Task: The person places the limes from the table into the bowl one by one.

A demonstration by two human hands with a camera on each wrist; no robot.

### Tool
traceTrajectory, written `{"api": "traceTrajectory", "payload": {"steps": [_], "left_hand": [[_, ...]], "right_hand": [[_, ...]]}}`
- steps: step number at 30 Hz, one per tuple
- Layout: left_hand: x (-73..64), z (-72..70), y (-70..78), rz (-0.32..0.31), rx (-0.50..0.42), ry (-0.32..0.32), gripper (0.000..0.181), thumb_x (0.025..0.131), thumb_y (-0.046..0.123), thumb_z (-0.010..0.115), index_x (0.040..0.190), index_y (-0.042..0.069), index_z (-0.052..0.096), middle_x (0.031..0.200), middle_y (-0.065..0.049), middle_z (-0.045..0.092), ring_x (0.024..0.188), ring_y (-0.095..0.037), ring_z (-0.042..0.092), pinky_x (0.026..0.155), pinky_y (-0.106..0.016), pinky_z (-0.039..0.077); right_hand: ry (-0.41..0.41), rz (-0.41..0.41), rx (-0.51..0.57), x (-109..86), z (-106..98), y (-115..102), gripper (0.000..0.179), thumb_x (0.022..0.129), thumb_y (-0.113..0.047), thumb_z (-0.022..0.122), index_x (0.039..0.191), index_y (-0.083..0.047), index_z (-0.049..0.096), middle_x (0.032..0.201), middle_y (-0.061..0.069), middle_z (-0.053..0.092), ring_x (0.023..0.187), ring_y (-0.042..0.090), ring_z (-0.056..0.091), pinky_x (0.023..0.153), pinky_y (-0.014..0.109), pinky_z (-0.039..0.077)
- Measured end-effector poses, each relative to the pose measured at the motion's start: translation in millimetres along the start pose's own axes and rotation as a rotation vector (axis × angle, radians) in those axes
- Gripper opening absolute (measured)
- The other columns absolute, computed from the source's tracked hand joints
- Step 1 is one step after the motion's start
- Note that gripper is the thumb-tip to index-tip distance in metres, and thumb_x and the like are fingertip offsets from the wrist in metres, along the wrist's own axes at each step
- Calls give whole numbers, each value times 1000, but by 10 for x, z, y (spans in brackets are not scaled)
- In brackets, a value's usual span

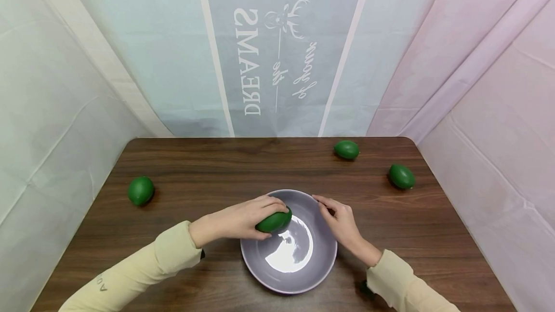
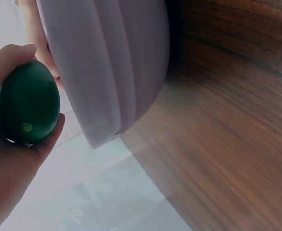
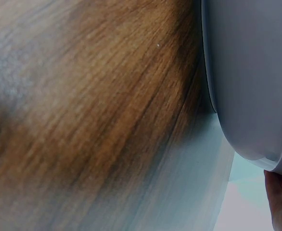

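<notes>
A green lime (image 1: 272, 222) is held in my left hand (image 1: 253, 216), fingers over its top and thumb along its near side. The hand reaches over the left part of a glossy purple-grey bowl (image 1: 321, 249), and a darker green patch shows just beyond the lime. In the left wrist view the lime (image 2: 28, 103) is seen close up, next to the bowl's ribbed outer wall (image 2: 107, 62). My right hand (image 1: 342, 223) pinches the bowl's far right rim. Only its fingers (image 3: 275, 197) show at the rim in the right wrist view.
One more lime (image 1: 140, 190) lies at the left of the brown wooden table (image 1: 208, 167). Two others, a lime near the back edge (image 1: 347, 149) and a lime by the right edge (image 1: 401, 176), lie at the far right. Fabric curtains (image 1: 173, 52) surround the table.
</notes>
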State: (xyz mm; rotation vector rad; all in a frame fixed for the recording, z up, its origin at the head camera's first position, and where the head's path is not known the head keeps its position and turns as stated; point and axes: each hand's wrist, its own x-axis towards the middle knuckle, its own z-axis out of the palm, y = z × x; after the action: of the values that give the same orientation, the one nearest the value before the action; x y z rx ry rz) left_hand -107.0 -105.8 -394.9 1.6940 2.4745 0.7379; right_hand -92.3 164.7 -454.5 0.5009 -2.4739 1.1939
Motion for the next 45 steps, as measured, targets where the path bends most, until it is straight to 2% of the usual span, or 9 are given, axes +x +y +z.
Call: {"api": "traceTrajectory", "payload": {"steps": [4,8,16,23,40,45], "left_hand": [[4,14,9,20,3,3,56,73,16,73,122,7,48,122,-2,49,114,-15,45,98,-26,36],[10,17,27,14,12,-14,57,72,17,74,122,8,48,121,-2,49,111,-15,46,97,-26,37],[3,54,36,-7,32,-61,56,72,18,73,122,10,48,120,0,49,109,-14,46,93,-23,40],[6,76,55,-12,71,-98,57,71,19,75,121,12,49,119,2,50,110,-13,45,95,-22,38],[-7,133,66,20,107,-203,62,68,26,78,121,12,48,117,2,50,111,-11,47,99,-24,35],[-10,150,77,32,111,-215,62,68,26,78,121,12,48,117,2,50,110,-11,48,98,-23,35]], "right_hand": [[-3,0,2,4,-3,-3,23,83,1,60,101,-9,71,97,2,69,81,11,63,65,9,44],[-1,-4,-1,5,-2,0,23,83,1,60,101,-8,71,97,3,69,81,13,63,65,9,44],[4,-7,-7,11,2,2,23,82,2,60,101,-8,71,96,2,69,80,11,62,65,11,45],[3,6,-8,12,-4,-10,23,83,1,61,101,-10,71,96,1,69,78,5,60,63,11,45],[-2,18,5,7,-6,-5,24,83,1,60,101,-9,71,96,1,69,83,13,64,67,12,46],[-1,21,-2,8,-9,-10,25,83,1,60,101,-11,71,95,0,69,82,12,64,66,13,46]]}}
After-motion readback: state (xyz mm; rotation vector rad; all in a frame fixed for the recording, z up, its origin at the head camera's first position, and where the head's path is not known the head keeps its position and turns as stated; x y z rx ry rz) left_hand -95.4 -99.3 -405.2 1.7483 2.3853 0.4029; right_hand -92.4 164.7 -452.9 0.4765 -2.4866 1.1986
